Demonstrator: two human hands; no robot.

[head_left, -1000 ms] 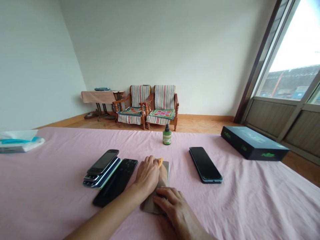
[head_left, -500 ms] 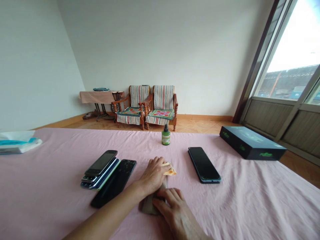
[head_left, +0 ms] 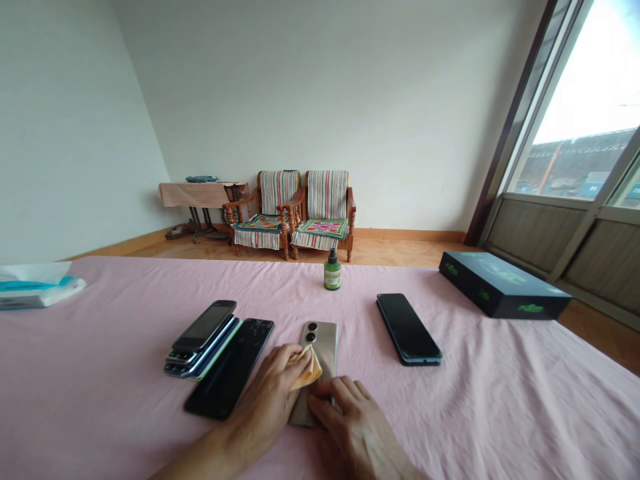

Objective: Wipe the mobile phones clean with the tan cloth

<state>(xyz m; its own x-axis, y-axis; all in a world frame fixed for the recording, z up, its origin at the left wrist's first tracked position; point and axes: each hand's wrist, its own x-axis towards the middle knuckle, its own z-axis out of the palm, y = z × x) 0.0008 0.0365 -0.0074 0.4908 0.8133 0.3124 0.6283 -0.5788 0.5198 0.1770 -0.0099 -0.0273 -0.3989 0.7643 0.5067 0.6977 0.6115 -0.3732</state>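
Bright daylight floods in from the window (head_left: 590, 127), overexposed at right; sharp focus, wide-angle stretching bends the edges.

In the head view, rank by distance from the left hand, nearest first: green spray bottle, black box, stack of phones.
From the left hand:
1. stack of phones, just to its left.
2. green spray bottle, farther back near the table's far edge.
3. black box, far right corner.
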